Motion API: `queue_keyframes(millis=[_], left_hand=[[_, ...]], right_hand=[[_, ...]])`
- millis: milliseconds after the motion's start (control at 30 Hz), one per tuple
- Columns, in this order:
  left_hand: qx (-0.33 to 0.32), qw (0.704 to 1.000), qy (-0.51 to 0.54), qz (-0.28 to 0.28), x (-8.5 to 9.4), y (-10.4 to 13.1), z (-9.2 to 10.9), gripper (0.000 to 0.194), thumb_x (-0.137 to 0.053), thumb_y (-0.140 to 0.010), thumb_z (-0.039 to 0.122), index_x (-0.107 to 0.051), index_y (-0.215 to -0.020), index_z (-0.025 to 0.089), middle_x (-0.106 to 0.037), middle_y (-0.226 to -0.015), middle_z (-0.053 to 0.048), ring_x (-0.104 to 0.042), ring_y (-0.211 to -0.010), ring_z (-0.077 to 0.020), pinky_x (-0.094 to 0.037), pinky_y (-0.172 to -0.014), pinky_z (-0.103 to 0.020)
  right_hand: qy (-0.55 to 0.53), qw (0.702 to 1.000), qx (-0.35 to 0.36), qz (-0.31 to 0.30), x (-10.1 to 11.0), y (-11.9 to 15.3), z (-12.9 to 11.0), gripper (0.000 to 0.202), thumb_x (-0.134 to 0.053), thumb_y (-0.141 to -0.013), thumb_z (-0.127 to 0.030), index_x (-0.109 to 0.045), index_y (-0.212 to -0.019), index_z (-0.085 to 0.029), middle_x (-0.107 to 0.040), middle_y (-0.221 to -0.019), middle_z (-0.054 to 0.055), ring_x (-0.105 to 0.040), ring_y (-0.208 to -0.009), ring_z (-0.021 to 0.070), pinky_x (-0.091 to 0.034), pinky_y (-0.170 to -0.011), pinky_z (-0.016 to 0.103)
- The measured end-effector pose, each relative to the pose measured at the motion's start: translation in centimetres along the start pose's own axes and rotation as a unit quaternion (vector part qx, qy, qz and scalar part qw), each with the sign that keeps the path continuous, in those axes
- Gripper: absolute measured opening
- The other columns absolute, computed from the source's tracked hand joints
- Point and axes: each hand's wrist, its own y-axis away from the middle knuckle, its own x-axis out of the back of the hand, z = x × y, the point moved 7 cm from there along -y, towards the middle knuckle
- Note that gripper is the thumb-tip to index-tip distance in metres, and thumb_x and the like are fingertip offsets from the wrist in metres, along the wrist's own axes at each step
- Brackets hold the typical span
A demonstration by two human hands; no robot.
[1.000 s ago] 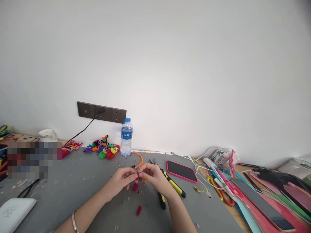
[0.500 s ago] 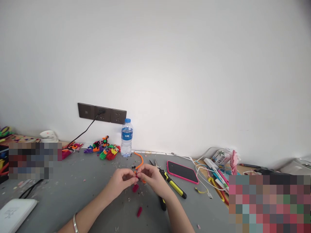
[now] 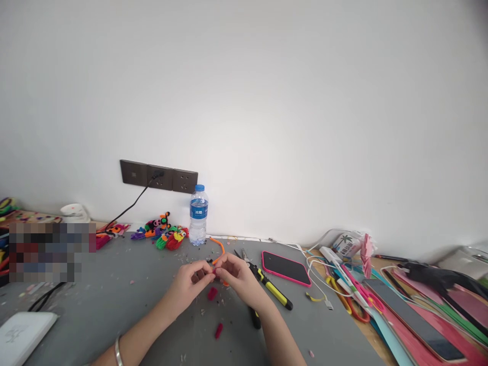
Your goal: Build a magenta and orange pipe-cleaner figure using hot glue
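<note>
My left hand [image 3: 189, 285] and my right hand [image 3: 237, 278] meet over the grey mat, fingertips pinched together. Between them shows a bit of a small magenta pipe cleaner piece [image 3: 214, 273]; most of it is hidden by the fingers. An orange pipe cleaner [image 3: 222, 248] curves out behind my right hand, and part of it reappears below the fingers. Two more fuzzy magenta pieces, a bent one [image 3: 212, 294] and a short straight one [image 3: 218, 331], lie on the mat below. Black-and-yellow pliers [image 3: 275, 293] rest beside my right hand, partly covered by the forearm.
A water bottle [image 3: 199, 218] stands near the wall, beside colourful pipe cleaner figures [image 3: 173, 238]. To the right lie a pink-cased phone [image 3: 286, 268], white cables, scissors [image 3: 368, 297] and a second phone [image 3: 415, 320]. A white box [image 3: 26, 333] sits front left. Small scraps litter the mat.
Both hands stay nearly in place, with the fingertips shifted slightly and still pinched together. The camera view has moved a little. The objects on the mat lie as before.
</note>
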Motion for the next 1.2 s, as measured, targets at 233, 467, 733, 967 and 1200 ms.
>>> queue_keyframes(millis=[233, 467, 733, 967, 1200], left_hand=[[0.015, 0.999, 0.029, 0.0, -0.3, 0.0, -0.6, 0.025, -0.059, -0.08, 0.038, -0.059, -0.065, 0.018, -0.053, -0.06, 0.002, -0.045, -0.054, -0.0124, -0.033, -0.05, -0.022], [0.022, 0.998, 0.058, -0.014, -0.6, 0.0, -1.1, 0.024, -0.058, -0.083, 0.039, -0.062, -0.075, 0.017, -0.058, -0.066, -0.001, -0.052, -0.064, -0.0157, -0.039, -0.056, -0.022], [0.036, 0.996, 0.075, -0.014, -0.4, -0.2, -1.9, 0.019, -0.057, -0.084, 0.034, -0.064, -0.081, 0.017, -0.064, -0.072, -0.003, -0.054, -0.064, -0.0154, -0.042, -0.057, -0.023], [0.031, 0.995, 0.094, 0.005, -0.3, -0.1, -1.8, 0.017, -0.059, -0.083, 0.034, -0.064, -0.088, 0.018, -0.062, -0.076, -0.002, -0.056, -0.066, -0.0154, -0.045, -0.059, -0.024], [0.0, 0.998, 0.047, 0.04, 0.5, -0.2, -1.1, 0.013, -0.058, -0.081, 0.028, -0.065, -0.081, 0.018, -0.065, -0.072, -0.002, -0.058, -0.066, -0.0164, -0.046, -0.062, -0.025]], right_hand=[[0.058, 0.998, 0.006, 0.015, 0.1, 0.1, -0.3, 0.023, -0.06, -0.085, -0.042, -0.058, -0.08, -0.019, -0.06, -0.076, 0.0, -0.051, -0.065, 0.0136, -0.04, -0.06, 0.025], [0.058, 0.998, -0.006, 0.036, 0.1, 0.0, 0.0, 0.022, -0.058, -0.085, -0.04, -0.06, -0.079, -0.018, -0.059, -0.071, 0.0, -0.05, -0.063, 0.0135, -0.039, -0.058, 0.025], [0.066, 0.997, -0.009, 0.045, 0.5, -0.1, 0.4, 0.023, -0.056, -0.087, -0.04, -0.06, -0.082, -0.018, -0.061, -0.072, 0.001, -0.053, -0.064, 0.0139, -0.04, -0.059, 0.025], [0.104, 0.993, 0.0, 0.061, 0.5, -0.1, 0.5, 0.023, -0.054, -0.087, -0.039, -0.057, -0.079, -0.018, -0.055, -0.066, -0.001, -0.048, -0.059, 0.0128, -0.038, -0.056, 0.024], [0.106, 0.992, -0.003, 0.062, 0.1, -0.3, 1.1, 0.019, -0.052, -0.089, -0.034, -0.055, -0.079, -0.018, -0.055, -0.067, -0.001, -0.048, -0.06, 0.0131, -0.038, -0.056, 0.024]])
